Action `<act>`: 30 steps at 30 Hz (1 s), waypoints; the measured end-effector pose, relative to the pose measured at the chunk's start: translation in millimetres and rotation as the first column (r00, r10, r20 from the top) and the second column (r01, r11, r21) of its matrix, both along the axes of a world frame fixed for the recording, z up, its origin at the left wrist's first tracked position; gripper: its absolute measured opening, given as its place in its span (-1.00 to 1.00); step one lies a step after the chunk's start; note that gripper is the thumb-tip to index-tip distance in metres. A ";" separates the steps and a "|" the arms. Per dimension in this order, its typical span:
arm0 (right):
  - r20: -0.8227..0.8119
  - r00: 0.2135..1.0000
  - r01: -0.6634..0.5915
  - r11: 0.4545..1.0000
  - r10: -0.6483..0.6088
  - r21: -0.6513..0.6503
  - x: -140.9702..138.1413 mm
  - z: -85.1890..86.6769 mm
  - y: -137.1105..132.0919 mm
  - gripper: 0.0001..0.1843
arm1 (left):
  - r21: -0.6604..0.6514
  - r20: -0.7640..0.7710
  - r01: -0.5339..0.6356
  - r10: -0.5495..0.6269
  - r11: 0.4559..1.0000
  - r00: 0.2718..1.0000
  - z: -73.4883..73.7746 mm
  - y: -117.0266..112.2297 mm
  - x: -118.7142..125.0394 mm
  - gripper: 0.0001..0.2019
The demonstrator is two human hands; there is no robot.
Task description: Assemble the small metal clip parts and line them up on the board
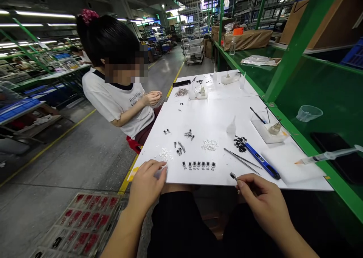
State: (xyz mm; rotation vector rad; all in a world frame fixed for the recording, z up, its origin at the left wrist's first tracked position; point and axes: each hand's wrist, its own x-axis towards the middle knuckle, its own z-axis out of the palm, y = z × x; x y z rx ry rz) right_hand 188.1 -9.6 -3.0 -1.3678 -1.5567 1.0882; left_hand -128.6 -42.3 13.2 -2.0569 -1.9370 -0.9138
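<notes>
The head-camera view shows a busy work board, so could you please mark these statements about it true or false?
1. The right hand pinches a small metal part at its fingertips. True.
2. The left hand grips the tweezers. False: it is at the front edge of the white board, and the tweezers lie on the board.
3. A row of small metal pieces lies near the board's front edge. True.
4. The syringe stands upright in the clear cup. False: it lies on its side right of the board, apart from the cup.
5. A co-worker sits left of the board with both hands raised. True.
</notes>
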 end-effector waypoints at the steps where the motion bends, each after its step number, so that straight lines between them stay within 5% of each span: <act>1: 0.028 1.000 -0.012 1.000 0.011 0.025 -1.5 -1.8 4.7 -0.75 | -0.005 -0.008 0.014 -0.014 1.000 1.000 -1.2 2.0 -1.0 -0.90; 13: 0.156 0.985 -0.087 0.992 0.071 0.092 -3.2 -16.7 17.4 -0.74 | 0.043 0.009 0.160 -0.160 0.986 0.987 -28.9 21.3 21.8 -0.83; 30: 0.157 0.987 -0.063 0.989 0.042 0.132 -5.0 -13.8 16.3 -0.78 | 0.059 0.002 0.152 -0.152 0.987 0.988 -30.2 23.4 24.1 -0.86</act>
